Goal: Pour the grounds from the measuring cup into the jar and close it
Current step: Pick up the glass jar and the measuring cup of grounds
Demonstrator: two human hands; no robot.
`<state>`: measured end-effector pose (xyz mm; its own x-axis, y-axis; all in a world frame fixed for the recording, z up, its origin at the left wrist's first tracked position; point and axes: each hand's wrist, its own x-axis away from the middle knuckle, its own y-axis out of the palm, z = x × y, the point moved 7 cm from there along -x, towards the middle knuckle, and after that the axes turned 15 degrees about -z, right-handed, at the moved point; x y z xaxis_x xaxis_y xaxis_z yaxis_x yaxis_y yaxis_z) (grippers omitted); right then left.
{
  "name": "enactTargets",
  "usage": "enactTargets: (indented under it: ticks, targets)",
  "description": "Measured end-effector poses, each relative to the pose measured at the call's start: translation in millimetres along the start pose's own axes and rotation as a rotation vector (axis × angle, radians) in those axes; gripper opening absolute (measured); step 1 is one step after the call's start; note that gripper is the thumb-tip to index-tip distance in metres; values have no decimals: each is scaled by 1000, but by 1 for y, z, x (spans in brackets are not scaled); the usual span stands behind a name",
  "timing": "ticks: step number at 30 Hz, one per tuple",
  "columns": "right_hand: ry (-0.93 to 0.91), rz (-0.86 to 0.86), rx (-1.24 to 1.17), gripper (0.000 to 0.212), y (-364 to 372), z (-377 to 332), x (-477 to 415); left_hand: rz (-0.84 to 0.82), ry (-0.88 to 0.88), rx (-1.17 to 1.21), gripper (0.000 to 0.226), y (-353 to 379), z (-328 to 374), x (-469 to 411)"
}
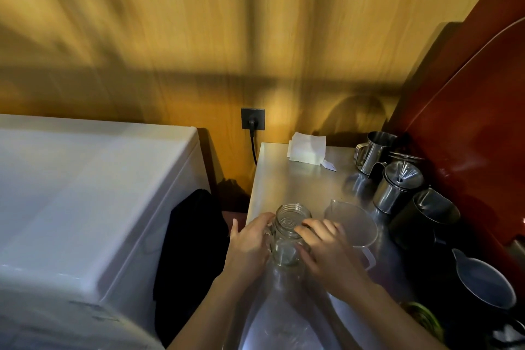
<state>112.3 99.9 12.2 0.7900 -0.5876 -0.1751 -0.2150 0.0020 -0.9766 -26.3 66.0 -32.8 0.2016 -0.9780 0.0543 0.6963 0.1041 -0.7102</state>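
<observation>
Both forearms rise from the bottom centre of the frame to a clear glass jar (289, 233) standing open on the steel counter (295, 179). The left hand (250, 244) wraps its left side; the right hand (326, 247) curls round its right side, so both are clamped on the glass. The translucent measuring cup (352, 224) stands just right of the jar; any grounds inside cannot be made out. Risks: the narrow mouth could spill grounds, and no lid is visible.

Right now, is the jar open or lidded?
Open. The glass jar shows a bare threaded rim with no lid on it, upright between the left hand and right hand.
</observation>
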Motion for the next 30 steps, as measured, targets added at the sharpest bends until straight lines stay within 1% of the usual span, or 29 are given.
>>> enactTargets:
  ticks: [4,6,9,11,15,17,18,20,21,23,26,27,30]
  targets:
    - [26,5,-22,32,-4,2,1,-15,-5,-7,38,2,-4,0]
    - [68,57,-64,37,-12,9,4,-1,8,15,38,3,-5,1]
    - [204,171,-121,46,-23,29,14,-10,71,138,42,4,-9,0]
    - [326,208,-145,57,-25,46,23,-47,116,209,49,8,-9,-1]
    - [548,148,-233,96,-10,81,43,-95,137,317,71,14,-3,-3]
    - [620,69,-339,107,3,92,52,-109,156,347,80,18,1,-5]
    - [641,34,-406,109,9,96,55,-114,164,361,82,19,2,-7]
    - [676,-11,-503,106,18,100,60,-105,165,382,81,21,3,-8]
    - [695,-38,-521,99,22,102,62,-98,163,395,82,22,2,-9]
    - [730,-104,-544,73,27,106,66,-98,157,432,82,24,0,-10]
    - [729,-142,-565,22,22,109,71,-96,163,454,76,25,-1,-12]
    - [718,-140,-559,12,19,110,71,-101,161,468,75,25,-1,-12]
    - [672,-60,-615,17,12,113,70,-113,152,499,79,28,-4,-15]
